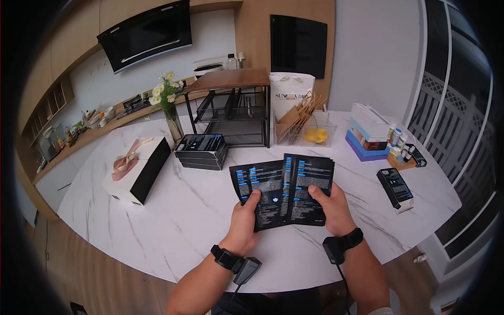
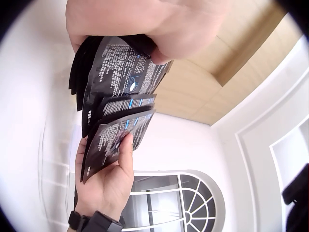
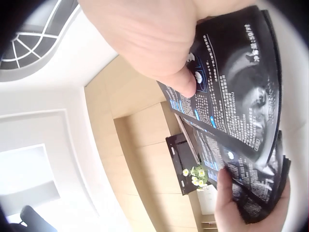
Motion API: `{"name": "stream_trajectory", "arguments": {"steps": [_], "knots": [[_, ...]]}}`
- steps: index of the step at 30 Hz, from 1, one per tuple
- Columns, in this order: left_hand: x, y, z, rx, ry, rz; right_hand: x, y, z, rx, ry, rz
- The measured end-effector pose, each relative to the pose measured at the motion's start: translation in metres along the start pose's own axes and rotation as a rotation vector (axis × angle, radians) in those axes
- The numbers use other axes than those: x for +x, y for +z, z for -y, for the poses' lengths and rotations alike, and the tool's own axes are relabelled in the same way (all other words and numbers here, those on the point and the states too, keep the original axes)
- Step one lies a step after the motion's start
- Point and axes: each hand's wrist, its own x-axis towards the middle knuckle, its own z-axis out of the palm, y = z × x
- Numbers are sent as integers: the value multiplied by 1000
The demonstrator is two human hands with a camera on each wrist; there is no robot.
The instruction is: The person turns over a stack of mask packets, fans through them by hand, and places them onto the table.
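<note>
Two stacks of flat black foil sachets (image 1: 310, 202) with blue and white print are held up over the white marbled table (image 1: 184, 236). My left hand (image 1: 242, 223) grips the left stack (image 2: 113, 72), its thumb on the printed face. Around the right stack (image 3: 231, 77) curl the fingers of my right hand (image 1: 336, 210), with that thumb also pressing the front. The inner edges of both stacks overlap in the head view. In the left wrist view several sachet edges fan out below the left palm. Most fingers are hidden behind the sachets.
Black boxes (image 1: 200, 152) are stacked beyond the left hand, beside a white box with a pink ribbon (image 1: 126, 170). A mesh drawer rack (image 1: 231, 113) and a clear basket (image 1: 304, 134) stand behind. One black box (image 1: 395, 188) lies at right, near blue and white boxes (image 1: 367, 134).
</note>
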Motion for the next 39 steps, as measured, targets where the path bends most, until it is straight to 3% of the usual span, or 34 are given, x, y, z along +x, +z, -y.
{"name": "stream_trajectory", "arguments": {"steps": [3,5,10,13,16,19,28,37,39], "knots": [[-1,-1,-1,30,61,-23,0,-2,9,80,-19,-1],[0,-1,1,41,76,-23,-1,-2,12,191,41,108],[-4,1,5,133,30,53,-9,13,3,11,154,257],[-5,2,5,155,4,103,-9,13,0,15,162,241],[-4,2,4,-87,-60,115,-5,8,0,35,129,139],[0,-3,7,-41,-60,125,-4,4,10,101,130,50],[-6,2,6,104,21,93,-8,12,5,85,107,196],[-5,2,7,114,-34,125,-10,15,4,40,160,217],[-2,0,9,-2,-129,172,-10,15,2,35,171,223]]}}
